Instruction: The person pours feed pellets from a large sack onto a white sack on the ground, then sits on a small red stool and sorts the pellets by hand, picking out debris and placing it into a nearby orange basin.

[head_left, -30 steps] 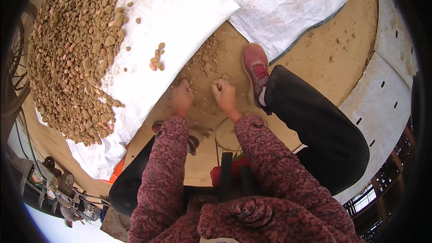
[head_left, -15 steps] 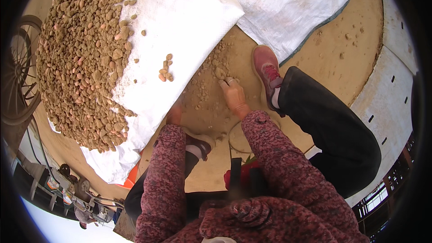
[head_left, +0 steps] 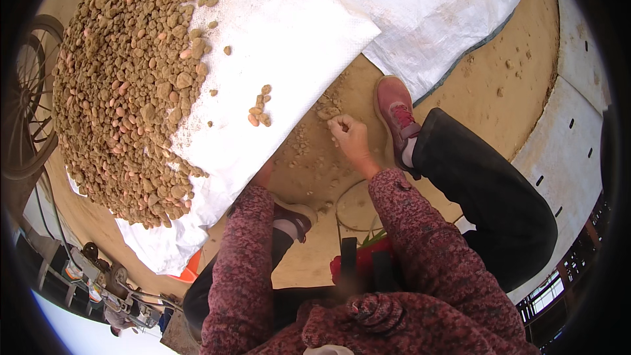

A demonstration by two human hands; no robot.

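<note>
Right grip (head_left: 353, 138) is resting curled, whether pinching anything I can't tell, an earthy lump (head_left: 328, 113) sitting at its eleven o'clock, probably light, crumbly, best cupped around its sides.

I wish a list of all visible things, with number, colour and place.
left sheet: one, white, upper left
farther sheet: one, white, top centre
pile of lumps: one, brown and pinkish, on left sheet
small cluster: one, brown and pinkish, right of pile
loose lumps: many, brown, on brown ground
wheel: at least one, dark, left edge
machine: one, greyish, lower left
another person: one, greyish top, beside machine
small object: one, orange, beside left sheet
red object: one, red, lower centre
panels: several, pale grey, right edge
shoes: two, dark red, centre
trouser legs: two, black, either side
sleeves: two, mottled red, lower centre
left hand: one, bare, partly hidden beside left sheet
right hand: one, bare, at loose lumps
</note>
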